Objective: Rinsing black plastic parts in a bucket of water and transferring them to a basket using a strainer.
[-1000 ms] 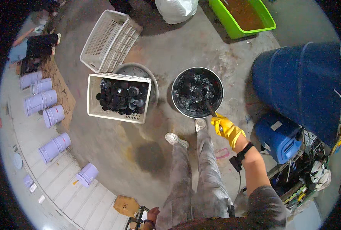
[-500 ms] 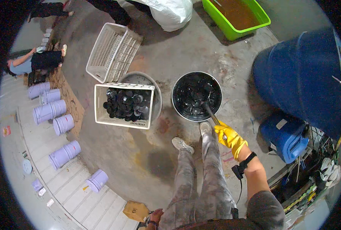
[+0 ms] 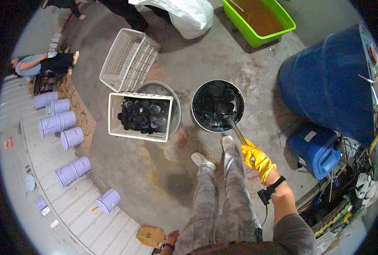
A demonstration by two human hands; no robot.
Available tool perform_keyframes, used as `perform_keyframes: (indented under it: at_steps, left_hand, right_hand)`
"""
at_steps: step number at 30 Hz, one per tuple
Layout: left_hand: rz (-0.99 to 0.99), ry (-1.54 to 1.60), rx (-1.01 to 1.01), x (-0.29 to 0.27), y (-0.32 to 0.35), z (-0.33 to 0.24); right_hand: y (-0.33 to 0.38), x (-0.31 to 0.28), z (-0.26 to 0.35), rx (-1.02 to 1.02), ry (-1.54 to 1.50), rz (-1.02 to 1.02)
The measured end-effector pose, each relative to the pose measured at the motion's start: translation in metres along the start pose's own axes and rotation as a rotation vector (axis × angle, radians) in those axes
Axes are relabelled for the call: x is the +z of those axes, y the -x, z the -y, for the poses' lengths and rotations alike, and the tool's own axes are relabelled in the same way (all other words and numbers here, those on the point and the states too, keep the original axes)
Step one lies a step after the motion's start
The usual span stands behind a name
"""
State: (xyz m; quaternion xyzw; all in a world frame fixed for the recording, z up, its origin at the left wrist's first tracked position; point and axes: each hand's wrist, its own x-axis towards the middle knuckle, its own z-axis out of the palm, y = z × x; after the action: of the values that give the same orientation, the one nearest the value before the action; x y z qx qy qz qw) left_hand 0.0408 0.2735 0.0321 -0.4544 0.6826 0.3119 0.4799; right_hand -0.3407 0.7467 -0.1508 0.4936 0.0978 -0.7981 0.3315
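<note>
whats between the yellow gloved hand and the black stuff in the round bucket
In the head view, only a metal tool handle runs from the gloved right hand into the round bucket; bare concrete floor lies beneath.

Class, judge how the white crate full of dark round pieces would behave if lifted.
The white crate is probably heavy, being piled with dark pieces. Its slotted plastic walls might flex. It sits across a grey tub, so pushing may tip it.

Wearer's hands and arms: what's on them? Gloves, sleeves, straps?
Right hand wears a yellow rubber glove; a black strap-on device with a dangling black cable sits on that wrist, a grey short sleeve above. Left hand, at the frame's bottom edge, is bare with a dark wristband.
</note>
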Motion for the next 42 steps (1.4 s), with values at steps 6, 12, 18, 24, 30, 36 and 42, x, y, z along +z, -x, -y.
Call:
perform_keyframes:
  at_steps: [6, 12, 18, 24, 30, 36, 42]
  left_hand:
    - [0.0, -0.185, 0.391, -0.015, -0.012, 0.048]
    - [-0.049, 0.314, 0.01, -0.008, -0.005, 0.011]
    - [-0.072, 0.185, -0.061, -0.017, 0.007, -0.014]
    - [-0.087, 0.205, 0.127, -0.019, 0.006, -0.01]
    - [-0.079, 0.137, 0.281, -0.02, -0.013, 0.028]
    - [-0.071, -0.135, 0.342, -0.026, -0.027, 0.038]
    - [-0.033, 0.197, 0.162, -0.026, -0.027, 0.034]
  right_hand:
    - [0.03, 0.022, -0.013, 0.005, 0.064, -0.008]
    - [0.044, 0.0, -0.019, -0.041, 0.095, -0.022]
    - [0.046, -0.008, -0.023, -0.028, 0.084, -0.037]
    - [0.06, 0.002, -0.025, -0.05, 0.143, -0.033]
    - [0.078, 0.019, -0.03, -0.096, 0.217, -0.104]
    - [0.085, 0.015, -0.035, -0.111, 0.222, -0.138]
    - [0.09, 0.012, -0.039, -0.124, 0.209, -0.092]
